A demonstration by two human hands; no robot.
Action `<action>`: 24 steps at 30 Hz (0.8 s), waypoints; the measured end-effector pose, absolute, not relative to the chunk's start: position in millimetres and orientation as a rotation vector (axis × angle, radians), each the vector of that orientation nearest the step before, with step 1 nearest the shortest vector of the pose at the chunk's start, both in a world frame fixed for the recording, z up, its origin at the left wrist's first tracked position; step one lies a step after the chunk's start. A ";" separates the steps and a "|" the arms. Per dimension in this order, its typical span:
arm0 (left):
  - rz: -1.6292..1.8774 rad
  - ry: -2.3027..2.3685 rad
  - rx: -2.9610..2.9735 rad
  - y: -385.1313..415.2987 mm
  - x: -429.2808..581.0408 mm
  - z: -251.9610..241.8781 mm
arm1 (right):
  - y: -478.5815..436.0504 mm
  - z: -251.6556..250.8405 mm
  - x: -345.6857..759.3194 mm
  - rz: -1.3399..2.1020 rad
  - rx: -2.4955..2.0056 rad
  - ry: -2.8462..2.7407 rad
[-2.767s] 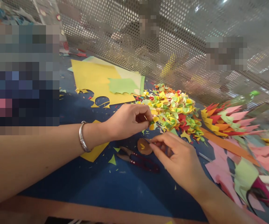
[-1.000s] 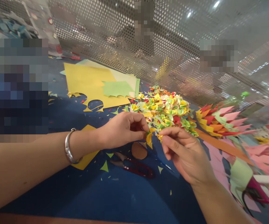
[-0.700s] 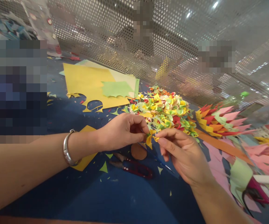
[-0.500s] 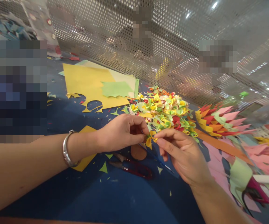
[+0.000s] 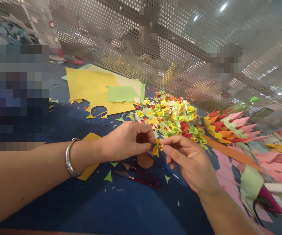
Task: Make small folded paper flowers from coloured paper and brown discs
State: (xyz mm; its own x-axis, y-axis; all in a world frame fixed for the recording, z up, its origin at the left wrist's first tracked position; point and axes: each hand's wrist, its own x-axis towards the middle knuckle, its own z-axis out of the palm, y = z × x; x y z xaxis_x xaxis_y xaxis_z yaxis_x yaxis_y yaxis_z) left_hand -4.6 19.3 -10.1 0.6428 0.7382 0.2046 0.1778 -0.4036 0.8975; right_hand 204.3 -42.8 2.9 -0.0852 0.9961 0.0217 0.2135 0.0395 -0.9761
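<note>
A small yellow paper flower [image 5: 156,150] is held between my two hands over the blue table [image 5: 111,209]. My left hand [image 5: 128,140], wearing a silver bangle at the wrist, pinches it from the left. The fingertips of my right hand [image 5: 188,160] are pinched at its right edge. Below the hands lie dark red thread snips [image 5: 144,178] and a brown round piece [image 5: 145,161]. Just behind, a heap of folded paper flowers [image 5: 172,117] in yellow, green, red and white rises. A yellow paper piece [image 5: 90,173] sits partly under my left wrist.
Yellow paper sheets [image 5: 89,85] with round cut-outs lie at the back left, a green paper scrap [image 5: 122,94] on top. Pointed red, orange and pink paper strips [image 5: 233,125] stand at the right, near a magenta tool [image 5: 270,200]. A perforated metal panel [image 5: 121,42] closes off the back.
Both hands keep their pinch on the yellow paper flower, which has turned slightly and shifted a little to the left. The rest of the table looks the same.
</note>
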 end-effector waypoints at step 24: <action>0.793 0.788 1.808 15.0 -0.8 -9.4 | -46.2 6.2 199.4 0.830 -1.359 -1.666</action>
State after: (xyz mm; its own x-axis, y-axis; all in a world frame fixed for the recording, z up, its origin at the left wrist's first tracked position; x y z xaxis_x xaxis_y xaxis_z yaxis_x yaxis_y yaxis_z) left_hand -0.8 15.0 -9.4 0.5775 0.7987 0.1693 0.1644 -0.3168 0.9341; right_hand 199.4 -46.2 6.2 -0.0893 0.9792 0.1820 0.4444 0.2027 -0.8726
